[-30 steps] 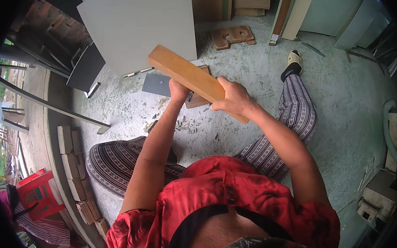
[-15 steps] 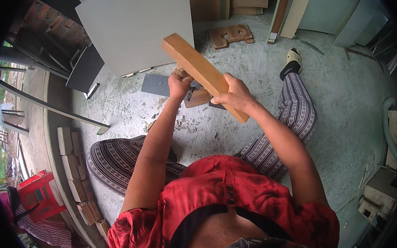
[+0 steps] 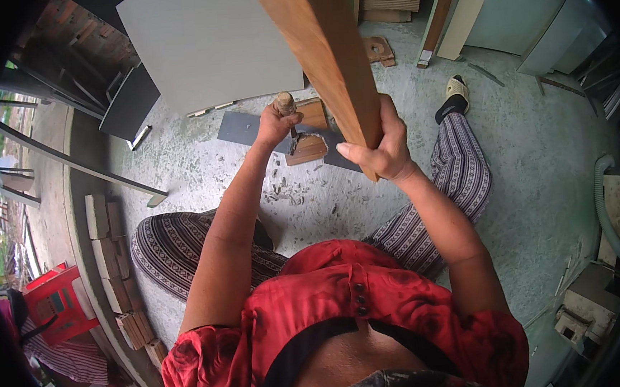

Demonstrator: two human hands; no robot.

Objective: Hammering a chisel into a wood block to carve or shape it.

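Observation:
My left hand (image 3: 274, 126) is closed around a chisel (image 3: 285, 103) with a worn wooden handle, held roughly upright. The chisel's lower end meets a brown wooden board (image 3: 308, 148) on the floor, at the edge of a rough dark cut-out. A dark grey panel (image 3: 238, 129) lies beneath that board. In my right hand (image 3: 388, 145) is a thick wooden block (image 3: 329, 55), gripped near its lower end and raised up toward the camera. The block covers part of the board's right side and stands apart from the chisel.
Wood chips (image 3: 281, 188) litter the concrete floor around the board. Behind it leans a large pale grey panel (image 3: 221, 49). A cut wooden piece (image 3: 380, 50) lies farther back. Bricks (image 3: 106, 258) and a red plastic stool (image 3: 59, 304) are at the left; a machine (image 3: 591, 303) stands right.
The wooden block has swung up from over the chisel, toward the camera and to the right. The chisel handle and the cut-out in the board now show. My left hand stays nearly in place.

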